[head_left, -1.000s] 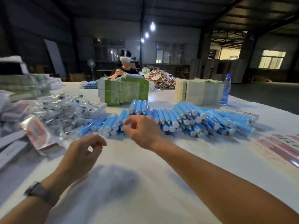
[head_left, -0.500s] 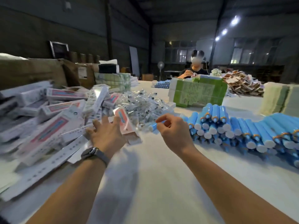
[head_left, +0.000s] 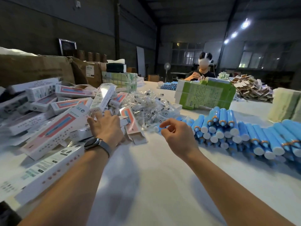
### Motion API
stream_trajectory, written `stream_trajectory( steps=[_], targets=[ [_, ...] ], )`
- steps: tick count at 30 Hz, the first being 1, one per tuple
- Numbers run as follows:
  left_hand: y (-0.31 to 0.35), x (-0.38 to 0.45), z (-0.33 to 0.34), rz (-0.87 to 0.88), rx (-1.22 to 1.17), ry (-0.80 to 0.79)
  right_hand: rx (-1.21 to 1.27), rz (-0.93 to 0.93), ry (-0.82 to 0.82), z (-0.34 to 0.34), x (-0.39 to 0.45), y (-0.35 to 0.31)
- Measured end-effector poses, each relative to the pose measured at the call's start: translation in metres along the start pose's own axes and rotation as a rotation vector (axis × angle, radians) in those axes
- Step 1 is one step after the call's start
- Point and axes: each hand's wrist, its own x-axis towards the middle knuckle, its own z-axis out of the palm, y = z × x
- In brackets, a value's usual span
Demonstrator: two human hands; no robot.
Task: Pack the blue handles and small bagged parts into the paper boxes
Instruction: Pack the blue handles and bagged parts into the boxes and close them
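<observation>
Blue handle (head_left: 157, 128) pinched in right hand (head_left: 177, 136) grip, left hand (head_left: 106, 128) released over paper boxes (head_left: 53, 128)

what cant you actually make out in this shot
All in the head view:
- Blue handle: only its white end shows; the right hand hides the rest.
- Left hand: its fingertips are buried in the paper boxes, so whether they grip one cannot be told.
- Print on the boxes: too small and blurred.
- Bagged parts: glare on the plastic hides what is inside.
- Row of blue handles: cut off by the right edge.
</observation>
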Motion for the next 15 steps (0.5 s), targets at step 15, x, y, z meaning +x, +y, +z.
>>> stream_trajectory(
  steps=[15],
  targets=[
    [0.011, -0.017, -0.027, 0.18, -0.505, 0.487, -0.261, 0.193, 0.168, -0.041, 0.017, 0.036]
  ],
)
